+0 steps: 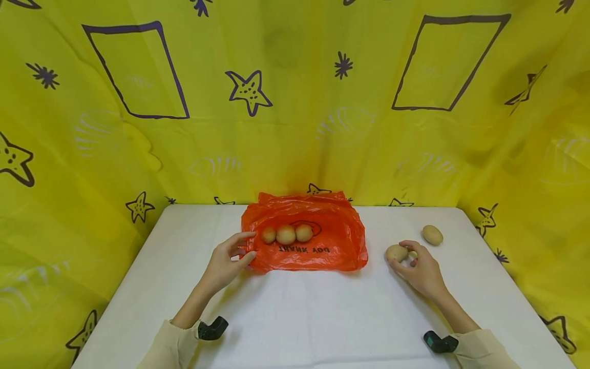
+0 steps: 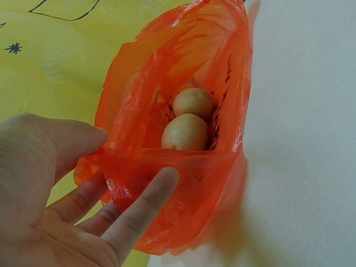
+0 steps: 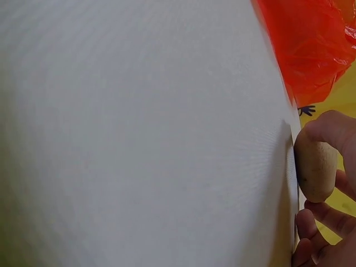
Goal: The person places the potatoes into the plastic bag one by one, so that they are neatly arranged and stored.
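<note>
The potato point(image 1: 396, 253) is at the right of the head view, just past the right end of the bag point(image 1: 343, 256). The right hand point(image 1: 421, 274) has its fingers and thumb clamped on it. I cannot tell if the potato touches the counter point(image 1: 299, 318) under it. A pale bit point(image 1: 413, 254) peeks out by the fingers, too hidden to name. A good hold pinches the fat middle, snug but not hard, since round things could slip or roll. Lifting straight up would be safer than dragging.

Another potato point(image 1: 432, 235) lies alone, up and to the right of that hand, so the knuckles should be careful not to bump it.

In the middle of the head view, three potatoes point(image 1: 286, 234) sit in a row inside the red bag. The left hand point(image 1: 223, 264) is at the bag's left end, fingers apart and touching the plastic. A light touch there should help the bag stand wide and not fold over. Pulling hard might tip it or make the potatoes roll.

Behind it all, a yellow cloth point(image 1: 295, 143) with stars fills the top of the frame
</note>
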A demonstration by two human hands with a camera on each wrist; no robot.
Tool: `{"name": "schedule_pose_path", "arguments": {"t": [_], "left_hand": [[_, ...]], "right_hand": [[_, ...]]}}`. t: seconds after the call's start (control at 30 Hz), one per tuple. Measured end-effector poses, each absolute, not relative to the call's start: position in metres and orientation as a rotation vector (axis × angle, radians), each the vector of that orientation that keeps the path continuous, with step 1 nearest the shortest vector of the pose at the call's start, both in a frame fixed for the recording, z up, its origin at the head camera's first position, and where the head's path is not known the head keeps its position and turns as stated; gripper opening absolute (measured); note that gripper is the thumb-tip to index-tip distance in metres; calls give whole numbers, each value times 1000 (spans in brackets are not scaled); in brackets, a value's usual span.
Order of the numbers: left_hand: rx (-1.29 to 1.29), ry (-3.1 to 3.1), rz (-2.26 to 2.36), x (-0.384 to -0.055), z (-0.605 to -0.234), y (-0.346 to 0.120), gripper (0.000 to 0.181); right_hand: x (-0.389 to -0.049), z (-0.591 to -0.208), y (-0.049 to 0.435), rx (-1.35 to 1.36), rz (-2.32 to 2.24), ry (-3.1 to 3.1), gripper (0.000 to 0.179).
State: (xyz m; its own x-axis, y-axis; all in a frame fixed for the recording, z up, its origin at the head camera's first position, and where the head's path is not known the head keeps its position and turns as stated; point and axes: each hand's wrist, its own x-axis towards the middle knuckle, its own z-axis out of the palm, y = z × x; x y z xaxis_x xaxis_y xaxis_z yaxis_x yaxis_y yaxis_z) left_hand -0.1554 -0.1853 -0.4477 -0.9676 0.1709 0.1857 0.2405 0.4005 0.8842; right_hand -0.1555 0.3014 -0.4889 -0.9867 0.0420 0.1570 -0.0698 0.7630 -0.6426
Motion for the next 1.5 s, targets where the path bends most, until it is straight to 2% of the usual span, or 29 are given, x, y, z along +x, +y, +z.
{"name": "schedule_pose_path", "arguments": {"t": [0.67, 1.5], "left_hand": [[-369, -2571, -1641, -155, -450, -186, 47], [-409, -2548, -1664, -156, -450, -185, 46]], "right_hand": [[-143, -467, 295, 162, 967, -2699, 55], [-123, -426, 246, 420, 1079, -2473, 57]]}}
